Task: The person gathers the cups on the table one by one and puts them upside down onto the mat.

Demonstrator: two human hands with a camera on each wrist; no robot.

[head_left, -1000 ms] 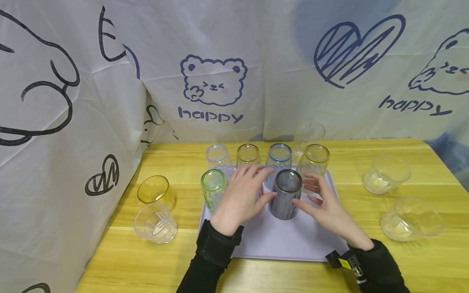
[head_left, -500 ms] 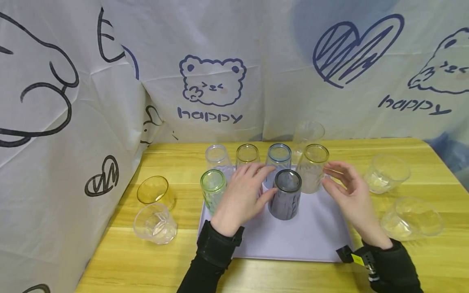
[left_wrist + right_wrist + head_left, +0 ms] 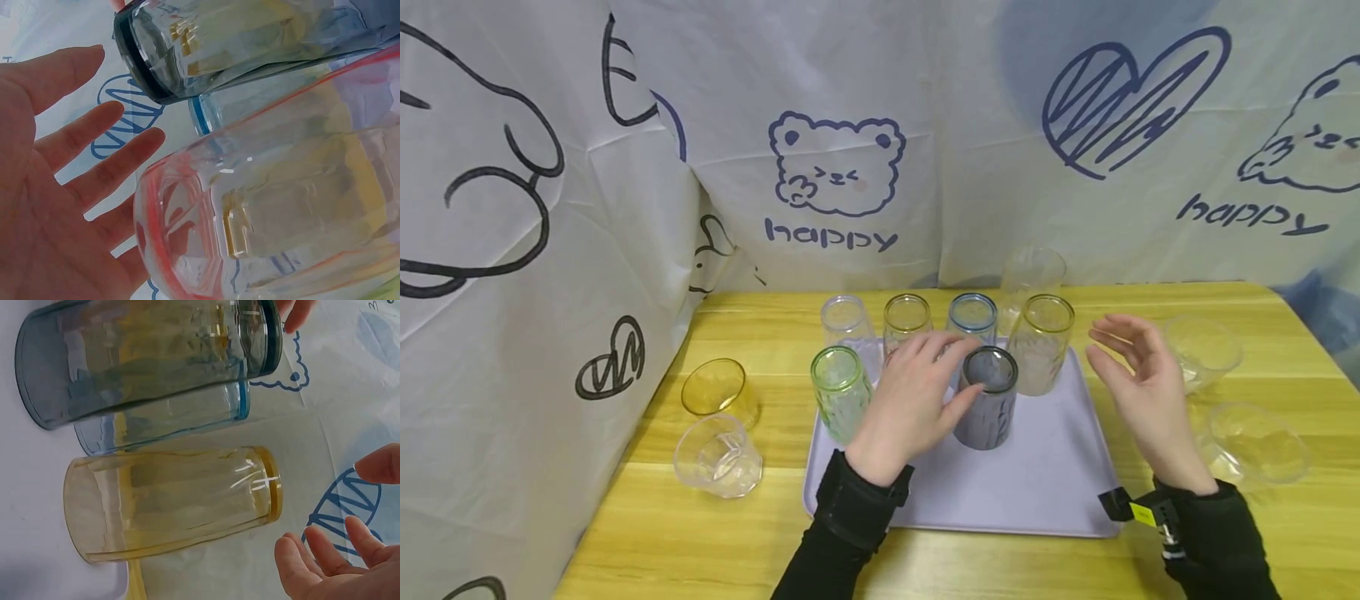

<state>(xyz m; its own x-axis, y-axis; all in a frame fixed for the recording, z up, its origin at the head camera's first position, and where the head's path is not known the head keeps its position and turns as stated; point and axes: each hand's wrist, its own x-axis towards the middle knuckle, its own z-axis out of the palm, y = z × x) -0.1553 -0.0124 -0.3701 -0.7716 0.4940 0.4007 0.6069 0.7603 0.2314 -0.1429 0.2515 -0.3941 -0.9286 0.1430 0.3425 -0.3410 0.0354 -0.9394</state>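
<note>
Left hand is hovering near the grey glass and the red-rimmed glass, fingers parted, gripping nothing; the right hand is curving loosely just beside the amber-rimmed glass, also holding nothing. These three are standing bottom-up on the lilac tray among four other glasses. Loading seems only partly done, since a yellow glass and four clear glasses are standing off it. No brand is showing on the glasses. Behind, the backdrop is reading "happy" twice; the strap's yellow label is proving illegible.
</note>
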